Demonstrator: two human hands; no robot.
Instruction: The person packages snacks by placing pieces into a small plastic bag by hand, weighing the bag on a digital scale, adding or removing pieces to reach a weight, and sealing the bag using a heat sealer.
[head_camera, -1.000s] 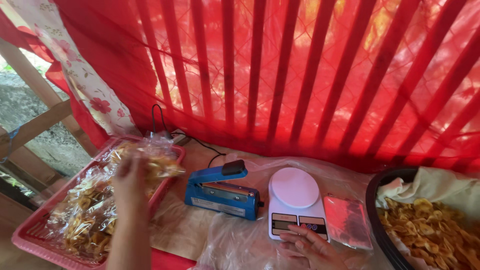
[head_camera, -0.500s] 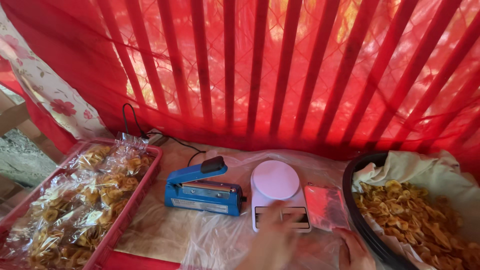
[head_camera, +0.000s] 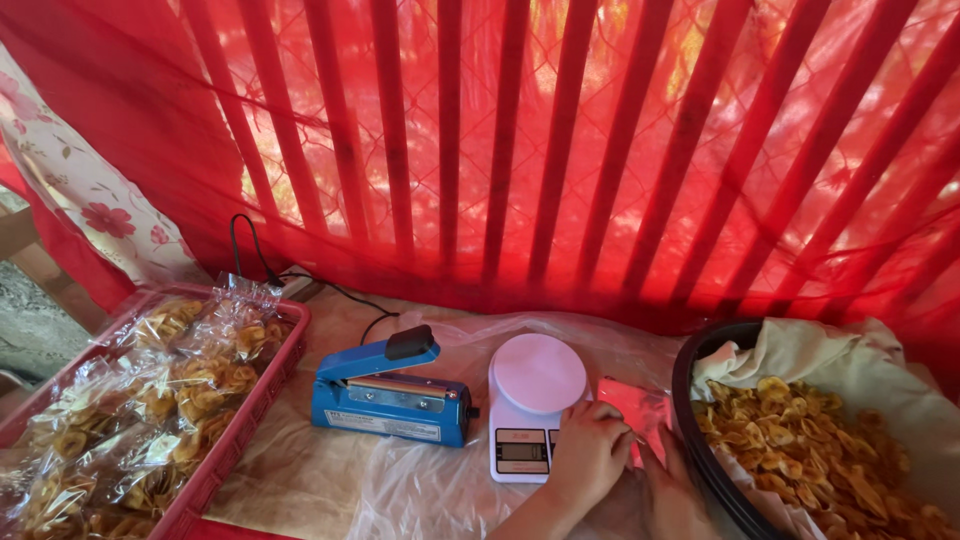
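**Head view: both hands meet at a stack of clear bags beside the scale**

Head camera looks down on a table covered in thin clear plastic sheeting (head_camera: 420, 490), backed by a red curtain (head_camera: 520, 150) with upright bars showing through it.

Low in the middle, the left hand (head_camera: 590, 455) comes up from the bottom edge and rests with curled fingers on the near edge of a small stack of clear empty bags (head_camera: 640, 410). The fingers bend over the bags' edge, but whether they actually pinch a bag or only press on it cannot be told. The right hand (head_camera: 672, 490) lies just beside it, lower and to the right, flat against the bags' near corner and close to the rim of the basin; its fingers are mostly out of sight, so its grip cannot be told either.

The bags lie flat on the sheeting, between a white kitchen scale (head_camera: 530, 405) on their left and a dark round basin (head_camera: 690, 400) on their right. The basin is lined with pale cloth (head_camera: 830, 355) and holds a heap of yellow fried chips (head_camera: 830, 450).

Left of the scale stands a blue heat sealer (head_camera: 385, 400) with a black handle knob, its black cord (head_camera: 300, 280) running back toward the curtain. At the far left, a red plastic tray (head_camera: 250, 410) is filled with sealed clear packets of chips (head_camera: 150, 400). A floral cloth (head_camera: 90, 190) hangs at the upper left.
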